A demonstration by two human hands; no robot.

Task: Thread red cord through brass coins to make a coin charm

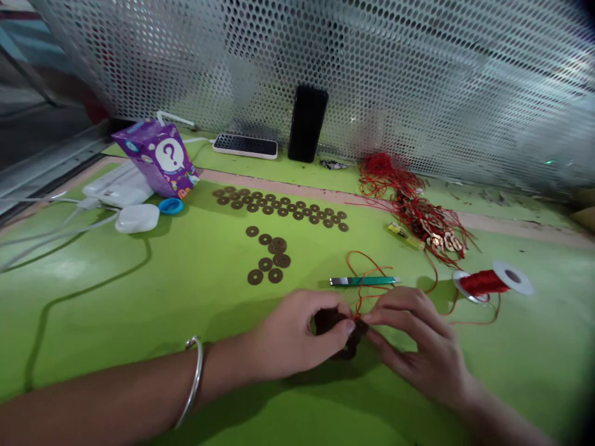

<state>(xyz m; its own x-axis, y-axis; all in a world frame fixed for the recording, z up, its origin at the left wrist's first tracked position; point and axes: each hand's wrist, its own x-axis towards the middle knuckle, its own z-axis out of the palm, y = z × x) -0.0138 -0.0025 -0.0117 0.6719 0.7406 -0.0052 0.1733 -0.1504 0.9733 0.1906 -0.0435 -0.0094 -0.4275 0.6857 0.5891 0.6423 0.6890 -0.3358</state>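
My left hand [297, 341] is closed, thumb and fingers gripping a dark brown bundle of what look like strung coins [348, 352]. The tips of my right hand [418, 347] pinch at the bundle's right end, where a red cord [358, 305] comes up between both hands. Fingers partly hide the bundle and the exact spot being pinched. Beyond them, a slim green and silver tool like tweezers [341, 282] lies under loops of the cord. Loose round coins with centre holes [265, 264] lie in a small group farther left.
Rows of similar coins [283, 207] stretch behind. At right are a spool of red cord [486, 283], a yellow lighter [405, 236] and tangled red cords with coins [409, 204]. A purple box [162, 158], white earbud case [137, 218] and blue cap [170, 205] stand left; a black phone [307, 124] leans behind.
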